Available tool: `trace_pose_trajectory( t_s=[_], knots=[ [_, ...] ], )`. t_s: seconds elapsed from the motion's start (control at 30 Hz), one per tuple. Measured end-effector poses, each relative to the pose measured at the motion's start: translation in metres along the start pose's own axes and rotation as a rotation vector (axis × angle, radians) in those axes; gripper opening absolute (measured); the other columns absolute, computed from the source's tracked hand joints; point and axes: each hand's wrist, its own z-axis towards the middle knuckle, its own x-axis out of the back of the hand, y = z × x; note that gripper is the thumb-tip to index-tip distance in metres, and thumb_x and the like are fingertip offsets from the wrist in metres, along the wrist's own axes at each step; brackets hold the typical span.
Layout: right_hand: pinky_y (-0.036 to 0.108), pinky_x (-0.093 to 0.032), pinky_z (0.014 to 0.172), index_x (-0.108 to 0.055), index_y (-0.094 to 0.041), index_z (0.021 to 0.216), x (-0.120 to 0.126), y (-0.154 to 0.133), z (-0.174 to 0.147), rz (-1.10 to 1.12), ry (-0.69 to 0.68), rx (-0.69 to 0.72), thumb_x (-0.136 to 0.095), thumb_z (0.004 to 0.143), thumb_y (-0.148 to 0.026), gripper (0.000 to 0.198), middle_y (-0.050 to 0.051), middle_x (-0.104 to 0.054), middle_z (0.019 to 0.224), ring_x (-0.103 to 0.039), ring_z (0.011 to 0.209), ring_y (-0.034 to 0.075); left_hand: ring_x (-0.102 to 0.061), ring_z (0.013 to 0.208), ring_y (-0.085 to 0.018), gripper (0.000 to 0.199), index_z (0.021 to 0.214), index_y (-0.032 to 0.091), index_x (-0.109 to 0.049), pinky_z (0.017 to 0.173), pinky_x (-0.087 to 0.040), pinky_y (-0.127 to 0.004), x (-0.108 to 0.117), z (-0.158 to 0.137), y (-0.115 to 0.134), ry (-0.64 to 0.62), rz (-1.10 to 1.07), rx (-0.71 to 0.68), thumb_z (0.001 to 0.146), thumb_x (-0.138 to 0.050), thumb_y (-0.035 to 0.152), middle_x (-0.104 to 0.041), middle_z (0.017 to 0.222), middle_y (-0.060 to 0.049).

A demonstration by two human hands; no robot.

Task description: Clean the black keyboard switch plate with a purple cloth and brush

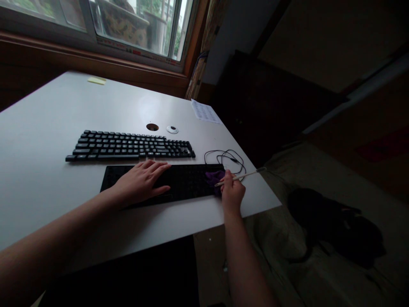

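- I am resting the left grip (pixel 143 181) palm-down on the left half of the dark keyboard base (pixel 188 183); its fingers are spreading apart and clasping nothing, which I am reading as a way of steadying the base.
- I am clamping the right grip (pixel 232 189) around a pale stick (pixel 246 175), which is slanting over the base's right end.
- A purple cloth (pixel 213 177) is lying bunched there, under the stick's inner end; I am not managing to tell whether they are touching.
- The base is lying lengthwise near the front edge of the table (pixel 38 170), probably for easy reach.
- Black keys (pixel 128 147) are sitting just behind it in keyboard order, presumably so that each place is remaining readable.
- A thin cable (pixel 234 160) is looping behind the right grip, apparently out of the way.
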Motion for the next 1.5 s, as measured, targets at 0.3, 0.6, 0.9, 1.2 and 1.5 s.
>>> trace_pose_trajectory(
  t_s=[0.3, 0.6, 0.9, 1.2, 1.5],
  knots=[
    [0.027, -0.043, 0.057, -0.063, -0.021, 0.066, -0.0037, -0.0005, -0.0011, -0.156, -0.087, 0.137, -0.043, 0.102, -0.059, 0.056, 0.003, -0.065, 0.056, -0.064, 0.054, 0.018, -0.047, 0.136, -0.035, 0.074, 0.155, 0.019, -0.04, 0.115, -0.035, -0.05, 0.0017, 0.0001, 0.0005, -0.009, -0.001, -0.005, 0.098, -0.05, 0.066, -0.053, 0.151, -0.011],
    [0.027, -0.043, 0.06, -0.061, -0.022, 0.065, -0.0044, -0.004, -0.0011, -0.164, -0.175, 0.161, -0.041, 0.102, -0.061, 0.057, 0.001, -0.063, 0.054, -0.062, 0.053, 0.017, -0.047, 0.136, -0.035, 0.073, 0.155, 0.022, -0.039, 0.116, -0.034, -0.049, 0.0011, 0.0005, 0.0004, -0.009, 0.001, -0.006, 0.098, -0.049, 0.067, -0.052, 0.152, -0.011],
    [0.025, -0.043, 0.055, -0.063, -0.021, 0.065, -0.0027, -0.0077, -0.0051, -0.051, -0.234, 0.114, -0.043, 0.1, -0.065, 0.058, -0.002, -0.056, 0.047, -0.059, 0.047, 0.015, -0.047, 0.135, -0.035, 0.073, 0.155, 0.022, -0.041, 0.116, -0.034, -0.049, 0.0013, 0.0007, 0.001, 0.0, -0.013, -0.001, 0.098, -0.049, 0.067, -0.053, 0.152, -0.011],
    [0.029, -0.044, 0.064, -0.066, -0.02, 0.07, 0.0, -0.0016, -0.0032, -0.234, 0.025, 0.192, -0.037, 0.104, -0.057, 0.058, 0.006, -0.07, 0.061, -0.066, 0.06, 0.02, -0.047, 0.136, -0.034, 0.073, 0.155, 0.02, -0.04, 0.116, -0.033, -0.048, 0.0019, 0.0004, 0.001, -0.002, 0.001, -0.013, 0.099, -0.048, 0.066, -0.052, 0.151, -0.011],
    [0.027, -0.043, 0.06, -0.061, -0.022, 0.066, -0.0044, -0.0018, -0.0015, -0.183, -0.171, 0.222, -0.038, 0.103, -0.061, 0.059, 0.003, -0.067, 0.058, -0.063, 0.055, 0.017, -0.047, 0.136, -0.035, 0.072, 0.155, 0.023, -0.04, 0.117, -0.032, -0.049, 0.0006, 0.0002, 0.0003, -0.001, -0.007, -0.009, 0.099, -0.048, 0.067, -0.052, 0.152, -0.011]
  ],
)
